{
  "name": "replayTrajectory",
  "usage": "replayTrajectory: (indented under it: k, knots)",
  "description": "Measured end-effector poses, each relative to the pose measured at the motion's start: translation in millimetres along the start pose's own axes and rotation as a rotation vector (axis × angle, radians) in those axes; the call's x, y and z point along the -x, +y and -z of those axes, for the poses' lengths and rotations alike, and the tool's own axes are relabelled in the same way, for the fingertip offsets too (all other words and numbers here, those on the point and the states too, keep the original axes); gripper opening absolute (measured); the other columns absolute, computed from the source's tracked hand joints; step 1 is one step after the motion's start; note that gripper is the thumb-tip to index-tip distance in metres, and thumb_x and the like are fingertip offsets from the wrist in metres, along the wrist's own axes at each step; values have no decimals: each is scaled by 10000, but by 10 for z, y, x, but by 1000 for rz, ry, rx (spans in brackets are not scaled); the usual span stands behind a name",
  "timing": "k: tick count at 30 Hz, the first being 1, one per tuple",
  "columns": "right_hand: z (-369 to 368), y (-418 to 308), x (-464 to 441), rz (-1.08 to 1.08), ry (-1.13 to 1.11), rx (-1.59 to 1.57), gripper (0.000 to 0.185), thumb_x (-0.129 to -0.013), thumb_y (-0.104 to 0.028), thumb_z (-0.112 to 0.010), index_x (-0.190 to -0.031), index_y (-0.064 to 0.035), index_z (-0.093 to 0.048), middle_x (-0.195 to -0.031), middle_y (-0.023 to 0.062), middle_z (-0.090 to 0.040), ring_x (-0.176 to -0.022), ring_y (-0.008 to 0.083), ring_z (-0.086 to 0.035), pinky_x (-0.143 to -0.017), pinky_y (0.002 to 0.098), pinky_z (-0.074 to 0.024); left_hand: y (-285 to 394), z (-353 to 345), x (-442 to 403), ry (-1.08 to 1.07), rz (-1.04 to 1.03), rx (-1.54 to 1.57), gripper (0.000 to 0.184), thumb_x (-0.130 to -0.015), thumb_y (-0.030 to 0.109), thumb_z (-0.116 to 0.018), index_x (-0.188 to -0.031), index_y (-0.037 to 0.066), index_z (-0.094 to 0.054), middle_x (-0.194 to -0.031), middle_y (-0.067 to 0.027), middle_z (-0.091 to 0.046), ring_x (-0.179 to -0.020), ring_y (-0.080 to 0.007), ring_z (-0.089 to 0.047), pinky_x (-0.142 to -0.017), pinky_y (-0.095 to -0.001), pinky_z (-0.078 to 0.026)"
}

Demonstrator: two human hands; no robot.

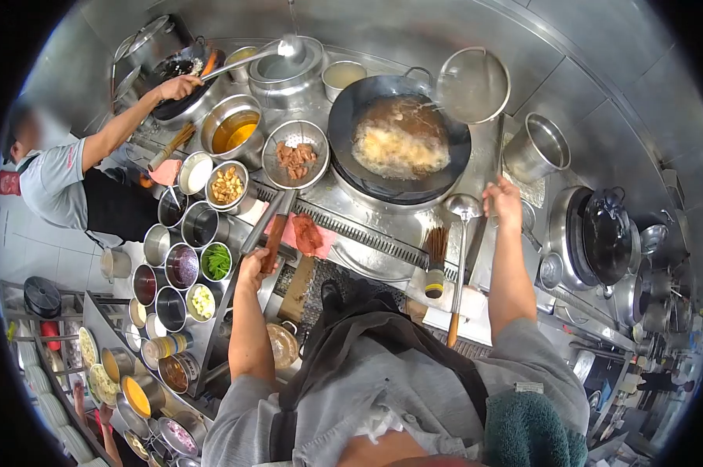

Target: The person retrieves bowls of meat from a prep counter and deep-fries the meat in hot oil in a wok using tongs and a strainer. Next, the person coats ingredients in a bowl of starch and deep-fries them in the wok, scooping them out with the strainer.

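Note:
My left hand (pixel 256 271) is closed around the wooden handle of a perforated strainer (pixel 269 177), which holds brown cooked pieces (pixel 295 159). To the right, my right hand (pixel 504 202) grips the long handle of a round mesh skimmer (pixel 474 84). The skimmer is raised over the right rim of a large black wok (pixel 344 101). Pale yellow food (pixel 402 144) froths in bubbling brown liquid inside the wok. A ladle (pixel 463 207) with a wooden handle end rests just left of my right hand. A reddish cloth (pixel 309 236) lies near the strainer handle.
At left, a co-worker's hand (pixel 179 87) holds a ladle (pixel 291 48) above the stove. Metal pots with ingredients, including chopped greens (pixel 216 261), crowd my left. A bamboo brush (pixel 435 261) lies in front of the wok. A tall steel pot (pixel 537 146) and stacked woks (pixel 607 233) stand right.

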State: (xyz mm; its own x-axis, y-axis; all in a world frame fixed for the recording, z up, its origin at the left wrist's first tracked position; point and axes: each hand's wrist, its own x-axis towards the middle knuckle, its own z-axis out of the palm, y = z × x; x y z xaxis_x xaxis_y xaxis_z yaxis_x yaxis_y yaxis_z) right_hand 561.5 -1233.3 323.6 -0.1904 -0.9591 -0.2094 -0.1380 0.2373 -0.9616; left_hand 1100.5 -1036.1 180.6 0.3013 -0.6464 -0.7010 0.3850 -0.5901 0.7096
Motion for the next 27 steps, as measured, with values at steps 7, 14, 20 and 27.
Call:
replayTrajectory:
  k: [7, 14, 20, 27]
  knots:
    - [575, 671, -560, 241, 247, 1159, 392, -755, -22, -440, -1117, -24, -590, -898, 277, -633, -750, 392, -647, -677, 454, -509, -651, -25, 77, 140, -83, 443, 488, -913, 464, -455, -1114, 19, -453, -928, -174, -581, -717, -262, -633, -600, -341, -516]
    - [740, 766, -440, 103, 261, 998, 248, -750, -69, -487, -943, -13, -632, -973, 290, -597, -954, 433, -574, -846, 513, -441, -2380, -755, -61, 22, -172, -429, 345, -840, 296, -570, -1009, -3, -601, -908, -139, -639, -839, -275, -625, -756, -349, -504]
    - [1057, 702, -273, 71, 92, 596, 113, -846, -70, -525, -889, 0, -603, -586, 55, -539, -361, 130, -459, -309, 305, -355, -2575, -2324, 246, -654, -595, -1350, 590, -775, 184, -548, -1333, 38, -424, -1395, -196, -382, -1289, -352, -373, -1047, -477, -334]
    - [926, -101, 732, 128, 65, 294, 301, -886, -64, -500, -1164, 47, -538, -630, 50, -551, -376, 117, -461, -313, 240, -351, -3142, -2738, 55, -876, -570, -1509, 691, -831, 149, -486, -1444, 18, -194, -1532, -137, -128, -1414, -283, -134, -1117, -499, -195]
